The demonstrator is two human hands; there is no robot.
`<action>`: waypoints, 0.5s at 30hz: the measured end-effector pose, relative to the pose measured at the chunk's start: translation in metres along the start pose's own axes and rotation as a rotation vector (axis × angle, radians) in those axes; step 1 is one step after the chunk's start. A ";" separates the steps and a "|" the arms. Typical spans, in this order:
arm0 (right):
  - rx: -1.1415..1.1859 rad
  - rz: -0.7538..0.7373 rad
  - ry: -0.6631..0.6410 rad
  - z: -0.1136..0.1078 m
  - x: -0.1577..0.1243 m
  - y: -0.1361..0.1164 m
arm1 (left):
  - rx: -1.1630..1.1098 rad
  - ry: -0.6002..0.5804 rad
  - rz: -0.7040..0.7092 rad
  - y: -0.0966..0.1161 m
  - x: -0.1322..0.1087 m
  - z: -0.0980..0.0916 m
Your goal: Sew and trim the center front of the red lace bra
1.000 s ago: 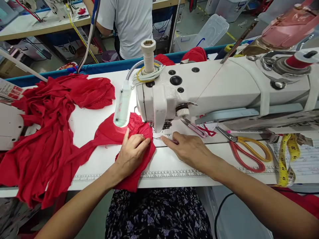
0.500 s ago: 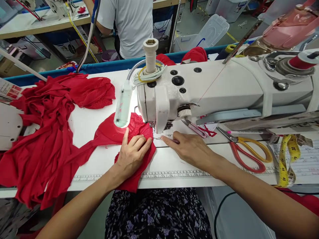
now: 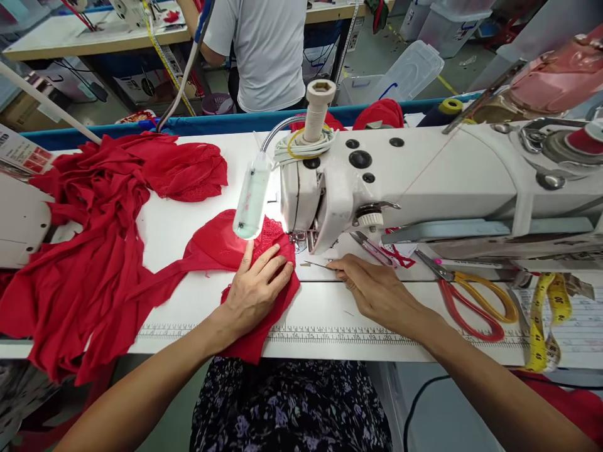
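Near the needle end of a white sewing machine (image 3: 301, 194) lies a red lace-trimmed garment piece (image 3: 211, 242). My left hand (image 3: 254, 295) rests flat on it with the fingers spread, pressing the cloth to the table. Its right edge sits just left of the presser foot (image 3: 299, 238). My right hand (image 3: 372, 289) is closed around a thin, pointed metal tool (image 3: 318, 265); its tip points left, a little apart from the cloth. Most of the tool is hidden in my fingers, so its exact kind cannot be made out.
A heap of red fabric (image 3: 98, 232) covers the left side. Orange-and-red-handled scissors (image 3: 471, 307), thread snips (image 3: 372, 248) and a yellow tape measure (image 3: 541, 326) lie to the right. A printed ruler (image 3: 339, 334) runs along the front edge. Another person (image 3: 264, 56) sits beyond.
My right hand has drawn back to the right, taking the tool tip away from the cloth and the needle area. The left hand stays on the garment piece. The view has shifted slightly.
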State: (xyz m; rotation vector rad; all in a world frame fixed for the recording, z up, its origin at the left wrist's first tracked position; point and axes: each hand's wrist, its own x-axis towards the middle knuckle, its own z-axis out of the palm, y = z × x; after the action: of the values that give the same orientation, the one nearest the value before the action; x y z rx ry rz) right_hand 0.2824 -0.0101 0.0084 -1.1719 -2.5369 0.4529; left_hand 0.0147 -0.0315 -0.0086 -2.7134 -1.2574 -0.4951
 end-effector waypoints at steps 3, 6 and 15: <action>0.070 0.017 0.011 0.004 0.012 -0.006 | -0.035 0.014 -0.044 0.005 0.000 0.004; -0.009 -0.048 0.035 0.016 0.029 -0.007 | -0.025 0.046 -0.070 0.009 0.001 0.005; -0.187 -0.118 -0.025 0.038 0.034 -0.008 | 0.005 0.044 -0.057 0.004 0.001 0.003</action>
State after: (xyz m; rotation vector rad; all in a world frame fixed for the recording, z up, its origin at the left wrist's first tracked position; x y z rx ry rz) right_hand 0.2400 0.0054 -0.0179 -1.0752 -2.6999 0.2073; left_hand 0.0194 -0.0326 -0.0114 -2.6536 -1.3267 -0.5545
